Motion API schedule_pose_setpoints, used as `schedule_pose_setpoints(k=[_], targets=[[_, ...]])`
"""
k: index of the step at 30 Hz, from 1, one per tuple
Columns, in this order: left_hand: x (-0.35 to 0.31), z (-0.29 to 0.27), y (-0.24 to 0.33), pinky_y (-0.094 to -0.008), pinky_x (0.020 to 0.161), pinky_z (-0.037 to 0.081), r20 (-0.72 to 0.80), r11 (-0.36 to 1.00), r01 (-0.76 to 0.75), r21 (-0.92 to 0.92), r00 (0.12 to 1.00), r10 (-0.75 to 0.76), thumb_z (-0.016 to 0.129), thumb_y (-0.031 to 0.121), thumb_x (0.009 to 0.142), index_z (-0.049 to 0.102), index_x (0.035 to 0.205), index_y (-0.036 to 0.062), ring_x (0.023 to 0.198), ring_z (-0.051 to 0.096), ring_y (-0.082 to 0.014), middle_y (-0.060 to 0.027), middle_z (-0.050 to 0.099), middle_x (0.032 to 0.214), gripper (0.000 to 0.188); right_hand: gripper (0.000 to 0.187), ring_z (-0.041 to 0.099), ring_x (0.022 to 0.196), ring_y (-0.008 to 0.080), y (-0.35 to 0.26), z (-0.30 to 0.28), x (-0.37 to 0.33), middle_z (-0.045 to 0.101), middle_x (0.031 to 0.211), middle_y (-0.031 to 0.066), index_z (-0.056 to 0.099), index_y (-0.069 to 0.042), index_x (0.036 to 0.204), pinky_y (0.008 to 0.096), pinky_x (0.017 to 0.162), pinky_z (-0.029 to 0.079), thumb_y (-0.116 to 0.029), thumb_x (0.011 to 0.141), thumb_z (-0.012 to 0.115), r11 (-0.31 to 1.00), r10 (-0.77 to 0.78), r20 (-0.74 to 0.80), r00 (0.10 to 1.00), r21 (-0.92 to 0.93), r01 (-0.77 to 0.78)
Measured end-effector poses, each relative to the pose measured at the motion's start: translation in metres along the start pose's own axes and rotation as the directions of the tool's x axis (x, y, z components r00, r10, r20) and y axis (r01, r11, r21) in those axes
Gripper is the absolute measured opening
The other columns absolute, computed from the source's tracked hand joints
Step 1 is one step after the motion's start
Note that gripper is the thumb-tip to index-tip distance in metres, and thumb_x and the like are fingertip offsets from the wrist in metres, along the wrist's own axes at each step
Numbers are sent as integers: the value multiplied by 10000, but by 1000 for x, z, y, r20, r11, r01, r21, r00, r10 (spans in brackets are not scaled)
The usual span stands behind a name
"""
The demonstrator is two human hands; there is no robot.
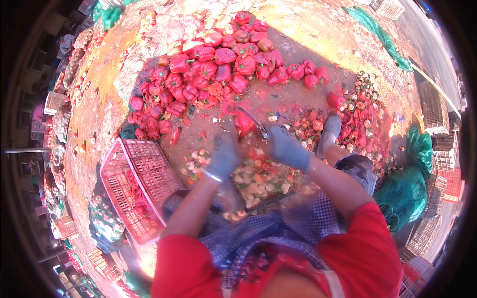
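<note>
My left hand [223, 155], in a grey glove, is closed at the side of a red bell pepper [243, 122]; its fingers are partly blurred. In my right hand [288, 149], gloved too, is a knife with a curved blade [254, 122]. That blade reaches up and left across the pepper's right side. Below both hands, pale pepper cores and seeds [263, 181] lie heaped between my legs. A big pile of whole red bell peppers [208, 67] covers the ground ahead.
A pink plastic crate [151, 198] lies tipped at my left with red pieces inside. Cut pepper pieces and cores [362, 119] are heaped beyond my right foot [330, 130]. Green mesh sacks [405, 198] lie at the right, near stacked crates [433, 107].
</note>
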State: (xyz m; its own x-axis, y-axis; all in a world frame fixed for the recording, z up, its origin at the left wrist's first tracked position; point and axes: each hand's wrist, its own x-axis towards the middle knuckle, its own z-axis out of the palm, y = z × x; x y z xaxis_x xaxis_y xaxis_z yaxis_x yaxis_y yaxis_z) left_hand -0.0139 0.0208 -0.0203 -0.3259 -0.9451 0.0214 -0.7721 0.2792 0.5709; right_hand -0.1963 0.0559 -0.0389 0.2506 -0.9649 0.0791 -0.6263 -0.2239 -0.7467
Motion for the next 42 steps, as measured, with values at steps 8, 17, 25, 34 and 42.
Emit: schedule_pose_setpoints(k=[8,17,25,34,42], targets=[[4,15,-14,-504,726,497,-174,980,-122,155,973,148,731,197,804,371,1302,-56,914,613,-467,-326,566,1070,665,286,626,855,434,3,2,1,621,854,280,500,22,1036,490,731,476,-192,875,597,980,163,54,985,105,-168],[3,-3,7,-498,741,496,-41,999,37,-32,998,-38,724,207,835,402,1264,-60,908,622,-468,-321,594,1010,599,280,627,852,439,0,-3,-16,622,849,279,495,6,1055,495,719,478,-178,873,601,970,201,30,979,129,-203],[9,2,4,-418,856,496,-160,998,-43,-54,987,34,707,198,861,372,1315,-121,1007,608,-387,-305,568,1125,648,225,617,928,413,2,-6,-25,617,948,266,547,-27,1041,477,779,480,-192,891,578,946,263,84,961,174,-274],[15,-5,-37,-337,997,448,-256,948,24,-316,960,-110,711,193,877,324,1385,-147,1186,530,-251,-228,517,1284,723,420,646,884,398,-5,-23,-23,648,904,228,524,-11,1123,470,754,493,-302,866,684,907,316,178,932,232,-351],[3,1,-19,-305,923,480,15,882,-88,-462,994,107,634,65,908,450,1320,-4,1049,586,-145,-85,595,1174,456,704,642,1028,314,3,-25,0,661,1079,213,520,33,1283,390,882,494,-366,772,793,928,99,-76,992,366,-64]])
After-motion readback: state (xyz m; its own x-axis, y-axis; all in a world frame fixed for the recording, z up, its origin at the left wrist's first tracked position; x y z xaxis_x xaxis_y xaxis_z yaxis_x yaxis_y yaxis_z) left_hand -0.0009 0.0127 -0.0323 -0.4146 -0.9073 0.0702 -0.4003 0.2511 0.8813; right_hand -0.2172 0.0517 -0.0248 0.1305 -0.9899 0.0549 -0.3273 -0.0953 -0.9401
